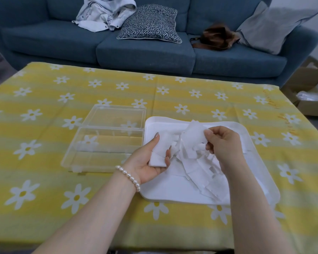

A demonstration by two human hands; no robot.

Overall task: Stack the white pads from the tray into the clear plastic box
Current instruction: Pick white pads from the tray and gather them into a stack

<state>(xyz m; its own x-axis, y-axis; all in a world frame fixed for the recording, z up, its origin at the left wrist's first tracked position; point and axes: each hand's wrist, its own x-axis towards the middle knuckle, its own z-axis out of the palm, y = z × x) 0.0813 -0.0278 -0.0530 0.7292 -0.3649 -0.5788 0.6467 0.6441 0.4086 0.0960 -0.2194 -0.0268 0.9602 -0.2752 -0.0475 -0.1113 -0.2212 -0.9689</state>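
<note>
A white tray (253, 158) lies right of centre on the table with a loose heap of white pads (196, 167) in it. My left hand (147, 160), with a pearl bracelet at the wrist, holds a small stack of white pads (159, 153) over the tray's left edge. My right hand (222, 142) pinches a single white pad (193, 134) lifted above the heap. The clear plastic box (103, 153) sits open to the left of the tray, its lid (116, 116) folded back behind it. I see no pads inside the box.
A yellow tablecloth with white daisies (62, 180) covers the table. Behind it stands a blue sofa (145, 52) with cushions, a shirt and a brown bag. Cardboard boxes (312, 96) sit on the floor at the right.
</note>
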